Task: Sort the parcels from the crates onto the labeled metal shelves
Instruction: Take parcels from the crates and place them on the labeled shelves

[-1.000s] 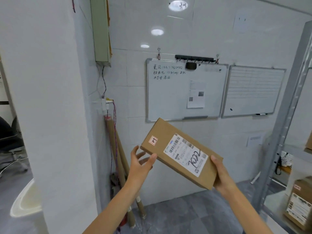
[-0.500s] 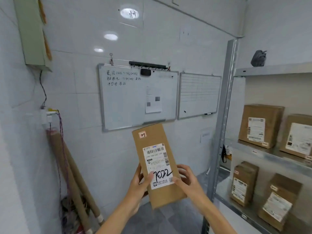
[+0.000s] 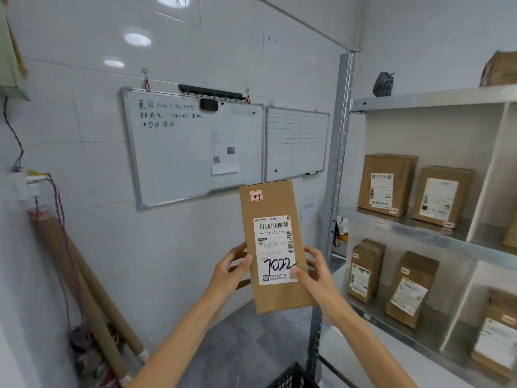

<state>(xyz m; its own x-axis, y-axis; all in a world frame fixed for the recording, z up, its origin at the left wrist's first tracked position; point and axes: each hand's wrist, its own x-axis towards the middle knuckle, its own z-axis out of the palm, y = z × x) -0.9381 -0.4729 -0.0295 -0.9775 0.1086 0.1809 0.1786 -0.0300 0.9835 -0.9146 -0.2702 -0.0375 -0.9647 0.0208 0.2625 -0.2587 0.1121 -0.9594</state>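
Gripping parcel [image 3: 275, 245] upright, left hand [image 3: 229, 271] and right hand [image 3: 316, 273] curled round its lower edges, just left of shelves [image 3: 419, 233]. Already shelved: several boxes [image 3: 386, 183]. Left to place: this one, tagged 2-3.

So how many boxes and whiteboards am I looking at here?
Held parcel, in left hand and right hand: 1
Labelled parcels on the metal shelves: 5
Whiteboards: 2
Total: 8
Brown shapes cut off at the right edge left out.
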